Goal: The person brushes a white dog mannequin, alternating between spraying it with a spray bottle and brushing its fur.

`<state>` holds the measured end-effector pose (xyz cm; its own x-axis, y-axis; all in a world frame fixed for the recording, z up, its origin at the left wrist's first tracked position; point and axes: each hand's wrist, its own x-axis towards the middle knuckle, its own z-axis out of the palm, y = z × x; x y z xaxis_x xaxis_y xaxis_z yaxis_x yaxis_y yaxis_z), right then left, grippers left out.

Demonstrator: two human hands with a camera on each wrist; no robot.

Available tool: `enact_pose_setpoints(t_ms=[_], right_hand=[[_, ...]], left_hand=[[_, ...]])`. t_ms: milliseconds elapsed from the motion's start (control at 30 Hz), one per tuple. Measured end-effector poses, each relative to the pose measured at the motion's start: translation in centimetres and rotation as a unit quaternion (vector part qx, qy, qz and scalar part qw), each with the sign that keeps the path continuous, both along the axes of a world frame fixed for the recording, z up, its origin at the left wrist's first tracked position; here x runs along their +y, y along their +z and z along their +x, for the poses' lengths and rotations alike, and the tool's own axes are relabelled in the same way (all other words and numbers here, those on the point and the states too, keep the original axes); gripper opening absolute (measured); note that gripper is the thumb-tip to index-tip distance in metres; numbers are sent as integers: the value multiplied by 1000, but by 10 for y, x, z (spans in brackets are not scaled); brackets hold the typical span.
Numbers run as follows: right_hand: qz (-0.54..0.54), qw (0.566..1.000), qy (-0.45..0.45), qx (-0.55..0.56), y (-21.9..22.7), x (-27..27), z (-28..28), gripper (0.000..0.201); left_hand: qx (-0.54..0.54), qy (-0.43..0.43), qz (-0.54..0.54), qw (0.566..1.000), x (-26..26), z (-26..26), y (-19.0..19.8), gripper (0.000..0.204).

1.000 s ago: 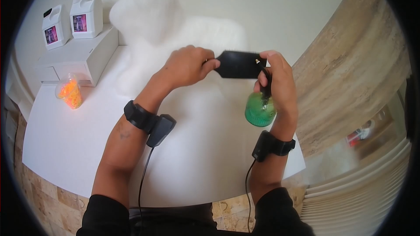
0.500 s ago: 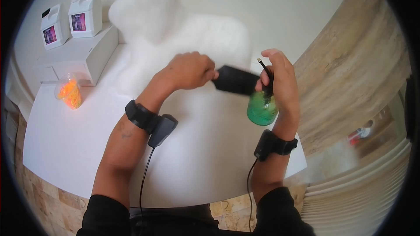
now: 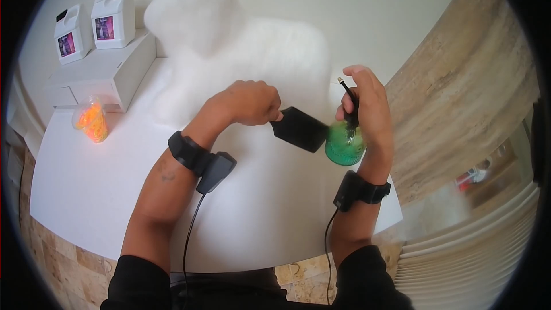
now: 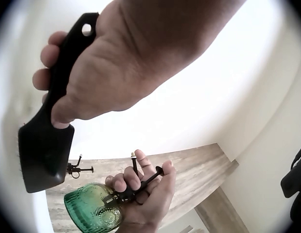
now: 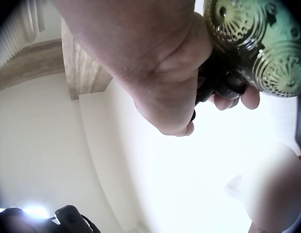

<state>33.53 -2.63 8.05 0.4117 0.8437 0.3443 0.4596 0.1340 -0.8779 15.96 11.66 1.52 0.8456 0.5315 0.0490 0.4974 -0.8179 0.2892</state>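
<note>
A black paddle brush (image 3: 299, 130) is gripped by its handle in the left hand (image 3: 245, 103), its flat back towards the head camera. The left wrist view shows the fingers wrapped round the handle of the brush (image 4: 45, 154). In the right hand (image 3: 370, 106) is a green ribbed glass spray bottle (image 3: 345, 144), held at its black pump neck, with the nozzle pointing up and left. The right wrist view has the bottle (image 5: 267, 43) at its top right. Behind both hands lies a fluffy white form (image 3: 270, 51) with a rounded raised part at the left.
Two white jugs (image 3: 113, 18) stand on a white box (image 3: 129, 74) at the back left. A clear cup (image 3: 93, 120) of orange and yellow pieces is on the white table (image 3: 115, 195). Cables hang from both wrist cameras.
The left hand has moved down and slightly left, and the brush has swung down from near the right fingers to a slant left of the bottle. The right hand has barely moved.
</note>
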Motion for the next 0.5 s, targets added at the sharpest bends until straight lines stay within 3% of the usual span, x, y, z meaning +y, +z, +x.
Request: enact_pose_setpoints(t_ms=[133, 200, 300, 367, 500], right_hand=[[3, 1000, -3, 9, 2, -2, 2, 45], [6, 1000, -2, 17, 2, -2, 3, 44], [8, 1000, 4, 24, 2, -3, 2, 44], [7, 1000, 1, 19, 2, -2, 1, 44], [6, 1000, -3, 13, 0, -2, 2, 44]], left_hand=[[-84, -34, 19, 996, 4, 4, -5, 23], [-223, 9, 68, 972, 4, 5, -4, 25], [-285, 69, 51, 955, 3, 7, 0, 30], [-272, 71, 60, 958, 5, 5, -2, 26], [-133, 20, 52, 990, 7, 2, -12, 26]])
